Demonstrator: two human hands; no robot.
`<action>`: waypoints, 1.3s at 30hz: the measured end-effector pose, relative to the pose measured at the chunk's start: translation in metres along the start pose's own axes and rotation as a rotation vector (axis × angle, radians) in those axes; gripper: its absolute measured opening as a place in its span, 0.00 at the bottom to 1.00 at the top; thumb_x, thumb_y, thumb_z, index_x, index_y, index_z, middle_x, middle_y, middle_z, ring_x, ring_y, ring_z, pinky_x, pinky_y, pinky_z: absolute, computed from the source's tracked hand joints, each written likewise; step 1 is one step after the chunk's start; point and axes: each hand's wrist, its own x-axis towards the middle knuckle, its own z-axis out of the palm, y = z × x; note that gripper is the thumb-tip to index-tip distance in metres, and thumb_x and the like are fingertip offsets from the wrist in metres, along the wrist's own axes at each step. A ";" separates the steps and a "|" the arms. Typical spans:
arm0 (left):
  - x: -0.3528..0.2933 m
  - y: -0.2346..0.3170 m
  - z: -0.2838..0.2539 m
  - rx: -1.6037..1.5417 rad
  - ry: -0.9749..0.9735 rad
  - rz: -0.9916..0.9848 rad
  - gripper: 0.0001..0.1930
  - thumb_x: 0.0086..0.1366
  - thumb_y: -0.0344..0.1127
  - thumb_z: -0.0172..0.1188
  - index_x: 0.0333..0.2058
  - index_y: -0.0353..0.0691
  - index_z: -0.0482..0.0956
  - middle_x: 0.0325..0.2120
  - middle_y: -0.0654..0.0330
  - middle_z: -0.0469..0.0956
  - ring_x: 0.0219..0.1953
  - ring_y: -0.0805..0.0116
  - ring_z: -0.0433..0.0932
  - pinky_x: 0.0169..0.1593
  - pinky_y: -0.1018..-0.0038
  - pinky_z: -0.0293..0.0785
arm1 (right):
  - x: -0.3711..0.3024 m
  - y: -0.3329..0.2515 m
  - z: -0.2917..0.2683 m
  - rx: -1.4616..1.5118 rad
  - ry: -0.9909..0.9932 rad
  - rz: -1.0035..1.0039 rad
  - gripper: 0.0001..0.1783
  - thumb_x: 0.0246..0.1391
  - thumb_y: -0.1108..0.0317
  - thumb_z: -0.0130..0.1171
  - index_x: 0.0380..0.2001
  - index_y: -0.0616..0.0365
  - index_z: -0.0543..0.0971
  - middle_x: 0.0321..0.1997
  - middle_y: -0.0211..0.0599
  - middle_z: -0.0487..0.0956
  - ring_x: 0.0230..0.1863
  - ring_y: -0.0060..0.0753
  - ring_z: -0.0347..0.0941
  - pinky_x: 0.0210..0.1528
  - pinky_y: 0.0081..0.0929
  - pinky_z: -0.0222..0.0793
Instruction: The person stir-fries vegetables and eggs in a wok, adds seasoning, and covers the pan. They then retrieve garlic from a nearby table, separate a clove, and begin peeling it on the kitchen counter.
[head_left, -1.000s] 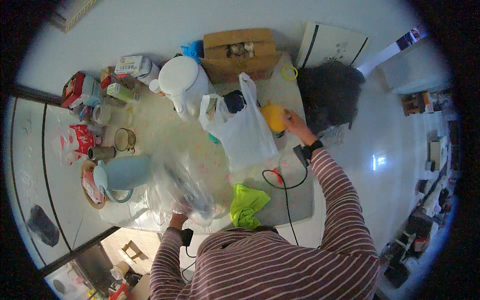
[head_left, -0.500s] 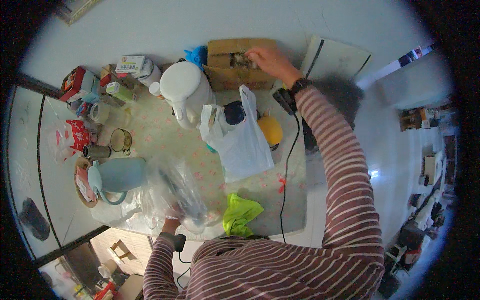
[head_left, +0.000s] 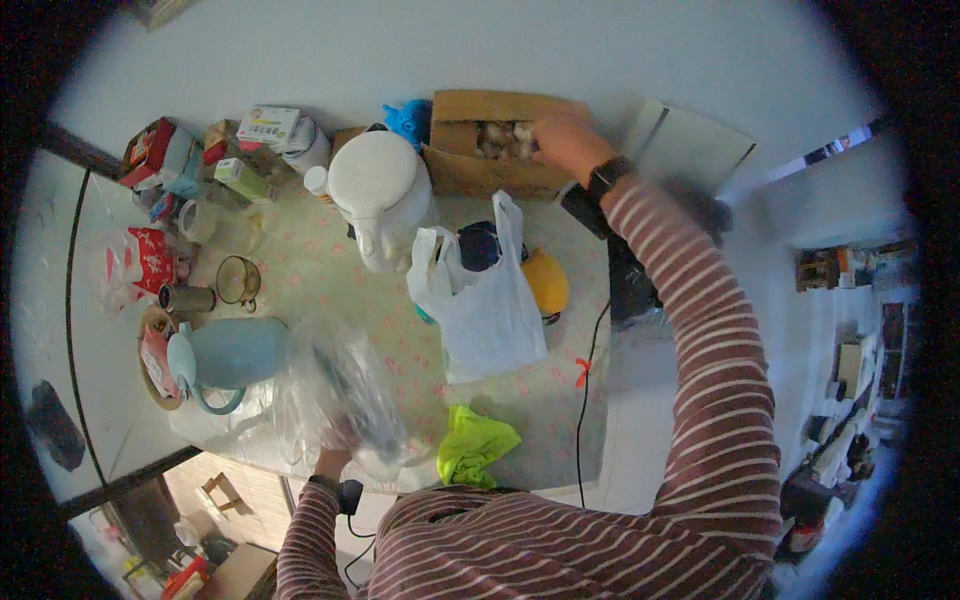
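Observation:
At the back of the table, my right hand point(head_left: 568, 140) reaches over the right end of an open cardboard box point(head_left: 500, 180). Its fingertips dip inside, beside several pale rounded lumps point(head_left: 505, 140) that look like garlic bulbs. What those fingers grip, if anything, is hidden. Near the front edge, my left hand point(head_left: 339, 436) is closed on a crumpled clear plastic bag point(head_left: 350, 385), its fingers partly veiled by the film. Some dark shape shows through the bag. A white plastic carrier bag point(head_left: 490, 335) stands between the hands, with a dark round thing point(head_left: 478, 246) in its mouth.
A white kettle point(head_left: 378, 185) stands left of the box. A pale blue jug point(head_left: 235, 353) and a glass cup point(head_left: 238, 281) are at the left. A yellow round object point(head_left: 545, 282), a lime-green cloth point(head_left: 477, 446) and a black cable point(head_left: 581, 430) lie nearer the right side.
My right hand has shifted right along the box and lower, uncovering more of the pale lumps. My left hand stays at the clear bag. The whole view has shifted slightly.

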 end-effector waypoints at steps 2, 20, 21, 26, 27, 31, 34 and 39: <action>-0.004 0.002 0.001 0.252 0.068 0.079 0.23 0.63 0.46 0.60 0.52 0.41 0.71 0.46 0.54 0.78 0.45 0.54 0.78 0.45 0.59 0.77 | -0.006 0.000 -0.010 0.052 -0.105 0.038 0.12 0.52 0.66 0.57 0.38 0.56 0.84 0.44 0.49 0.81 0.50 0.56 0.75 0.54 0.67 0.62; 0.001 -0.076 0.032 0.951 0.226 0.426 0.25 0.62 0.47 0.61 0.55 0.44 0.70 0.46 0.53 0.76 0.40 0.51 0.80 0.41 0.58 0.78 | 0.055 -0.009 0.072 0.259 -0.126 -0.131 0.23 0.63 0.66 0.46 0.62 0.44 0.68 0.54 0.51 0.76 0.54 0.58 0.73 0.55 0.54 0.70; 0.002 -0.078 0.032 1.053 0.227 0.470 0.24 0.62 0.46 0.61 0.54 0.44 0.71 0.47 0.54 0.76 0.42 0.52 0.80 0.42 0.59 0.78 | 0.058 -0.009 0.073 0.233 -0.121 -0.149 0.24 0.64 0.65 0.45 0.63 0.43 0.67 0.56 0.50 0.76 0.56 0.59 0.72 0.56 0.54 0.69; 0.000 -0.081 0.034 0.904 0.227 0.392 0.21 0.62 0.46 0.61 0.52 0.46 0.74 0.50 0.56 0.75 0.50 0.56 0.76 0.48 0.61 0.76 | 0.072 -0.016 0.085 0.223 -0.144 0.008 0.32 0.54 0.69 0.59 0.63 0.41 0.66 0.52 0.52 0.76 0.51 0.56 0.74 0.53 0.48 0.70; 0.000 -0.079 0.033 0.898 0.163 0.299 0.22 0.62 0.47 0.61 0.52 0.46 0.74 0.50 0.56 0.75 0.50 0.57 0.76 0.49 0.61 0.76 | 0.074 -0.018 0.088 0.234 -0.193 0.063 0.32 0.54 0.69 0.59 0.63 0.42 0.66 0.53 0.52 0.76 0.51 0.57 0.74 0.53 0.48 0.70; -0.001 -0.069 0.030 0.978 0.174 0.306 0.23 0.63 0.50 0.60 0.53 0.46 0.74 0.50 0.57 0.77 0.48 0.57 0.78 0.49 0.63 0.76 | 0.079 -0.021 0.097 0.421 -0.139 0.010 0.31 0.52 0.68 0.59 0.61 0.47 0.68 0.56 0.52 0.75 0.53 0.58 0.73 0.54 0.46 0.70; 0.003 -0.060 0.026 0.759 0.118 0.190 0.23 0.64 0.49 0.58 0.53 0.46 0.74 0.49 0.58 0.78 0.47 0.58 0.79 0.49 0.64 0.76 | 0.084 -0.024 0.104 0.627 -0.064 -0.019 0.29 0.50 0.68 0.60 0.58 0.51 0.70 0.54 0.54 0.76 0.53 0.58 0.73 0.53 0.45 0.70; 0.007 -0.057 0.022 0.496 0.058 0.160 0.22 0.65 0.48 0.55 0.54 0.45 0.73 0.48 0.55 0.78 0.44 0.57 0.79 0.45 0.62 0.76 | 0.089 -0.022 0.110 0.644 -0.036 -0.141 0.27 0.48 0.66 0.63 0.53 0.54 0.72 0.49 0.50 0.79 0.49 0.53 0.76 0.50 0.43 0.71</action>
